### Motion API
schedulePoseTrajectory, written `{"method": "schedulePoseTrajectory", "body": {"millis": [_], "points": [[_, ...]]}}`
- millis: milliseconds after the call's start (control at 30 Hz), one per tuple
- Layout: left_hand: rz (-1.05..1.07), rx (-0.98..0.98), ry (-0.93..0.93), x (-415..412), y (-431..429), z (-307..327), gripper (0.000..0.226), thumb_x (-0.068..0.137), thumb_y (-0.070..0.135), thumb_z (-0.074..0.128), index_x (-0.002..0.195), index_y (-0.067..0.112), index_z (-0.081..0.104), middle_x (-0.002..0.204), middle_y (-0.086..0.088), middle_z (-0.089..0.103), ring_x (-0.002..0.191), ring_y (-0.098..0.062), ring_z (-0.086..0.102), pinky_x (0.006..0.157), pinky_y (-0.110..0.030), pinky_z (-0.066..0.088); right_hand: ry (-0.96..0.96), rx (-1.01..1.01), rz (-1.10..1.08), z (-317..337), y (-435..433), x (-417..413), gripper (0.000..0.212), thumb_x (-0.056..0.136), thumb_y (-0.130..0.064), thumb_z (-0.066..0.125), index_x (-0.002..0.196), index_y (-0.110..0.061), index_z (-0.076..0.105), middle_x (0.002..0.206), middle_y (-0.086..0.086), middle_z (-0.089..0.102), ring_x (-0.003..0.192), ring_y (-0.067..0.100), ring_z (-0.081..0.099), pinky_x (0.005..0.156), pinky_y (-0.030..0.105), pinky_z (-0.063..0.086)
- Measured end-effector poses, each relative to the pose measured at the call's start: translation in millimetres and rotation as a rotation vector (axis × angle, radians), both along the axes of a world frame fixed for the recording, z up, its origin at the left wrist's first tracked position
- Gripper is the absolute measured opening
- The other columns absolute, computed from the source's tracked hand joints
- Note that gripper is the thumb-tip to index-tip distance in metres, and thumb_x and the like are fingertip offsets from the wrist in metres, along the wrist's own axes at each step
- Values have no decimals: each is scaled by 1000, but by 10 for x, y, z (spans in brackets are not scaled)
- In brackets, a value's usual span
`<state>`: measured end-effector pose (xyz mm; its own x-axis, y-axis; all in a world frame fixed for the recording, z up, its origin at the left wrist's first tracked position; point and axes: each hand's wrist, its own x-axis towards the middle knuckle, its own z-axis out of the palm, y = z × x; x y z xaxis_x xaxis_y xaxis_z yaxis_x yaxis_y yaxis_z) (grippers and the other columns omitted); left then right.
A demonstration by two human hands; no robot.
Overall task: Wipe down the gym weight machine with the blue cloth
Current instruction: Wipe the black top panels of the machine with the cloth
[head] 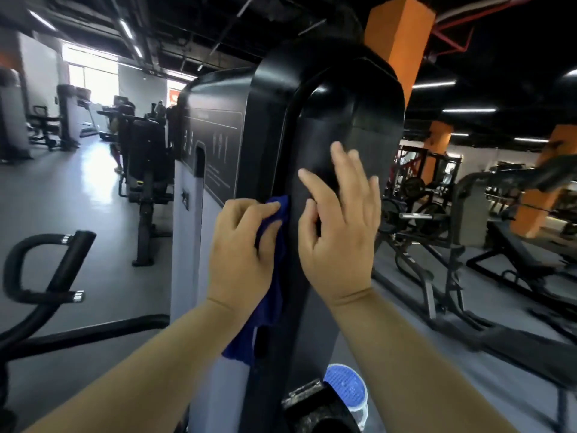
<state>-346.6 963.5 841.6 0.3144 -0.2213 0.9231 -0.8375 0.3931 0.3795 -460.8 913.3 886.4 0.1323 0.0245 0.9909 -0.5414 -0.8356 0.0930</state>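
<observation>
Hands first: left hand (246, 248) has its fingers curled round the blue cloth (273, 307), bunching it up and pushing the top of it against the left edge of the tall black cover on the weight machine (368, 120). Rest of the cloth hangs loose below the wrist, lying along the machine's side. Right hand (340, 232) holds nothing, fingers straight and spread, up at the dark front panel just beside the cloth. Can't honestly tell if the fingertips touch the panel or sit just off it, bit of blur there.

My read is we're mid-wipe on that cover, roughly halfway up, working the seam where the front meets the side. I'd guess plenty is left: the rounded top, the side with the printed instruction chart (215, 145), and the lower part down by the blue round lid (345, 382) at the bottom of the view.

Next move probably wants the cloth spread flatter so more of it meets the surface, then long strokes along that edge with the free hand steadying. The loose tail could snag, so worth gathering in.

Further out there's a curved black handlebar (46, 267) on the left and an orange pillar (396, 35) behind the machine.
</observation>
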Motion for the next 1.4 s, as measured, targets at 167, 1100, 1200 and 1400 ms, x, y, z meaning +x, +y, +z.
{"method": "schedulePoseTrajectory", "body": {"millis": [167, 1100, 1200, 1400], "points": [[127, 117, -6, -107, 139, -786, 28, 96, 27, 50, 106, 9, 68, 105, 18, 47, 95, -2, 50, 84, -19, 46, 291, -123, 53, 119, -163, -18, 28, 84, -10, 52, 100, -16, 74, 141, 3, 56, 143, 26, 30, 121, 48, 5], [129, 111, 72, -115, 87, -1284, 22, 93, 24, 52, 107, 16, 66, 102, 5, 54, 87, -4, 51, 80, -6, 41, 535, -331, -203, -132, -225, -69, 47, 92, -23, 31, 117, -21, 71, 143, -4, 54, 140, 22, 39, 114, 67, -1], [106, 59, 109, -139, 40, -940, 20, 94, 23, 49, 112, 24, 58, 104, 10, 48, 90, -2, 49, 82, -4, 38, 537, -323, -225, -139, -213, -65, 46, 92, -23, 33, 120, -22, 70, 144, -4, 53, 140, 22, 39, 114, 67, -1], [67, 117, 50, -97, 40, -1514, 25, 104, 34, 39, 118, 22, 56, 111, 5, 47, 97, -9, 51, 90, -8, 40, 530, -308, -251, -180, -197, -41, 45, 94, -20, 33, 121, -22, 69, 145, -3, 52, 140, 22, 37, 116, 63, -3]]}}
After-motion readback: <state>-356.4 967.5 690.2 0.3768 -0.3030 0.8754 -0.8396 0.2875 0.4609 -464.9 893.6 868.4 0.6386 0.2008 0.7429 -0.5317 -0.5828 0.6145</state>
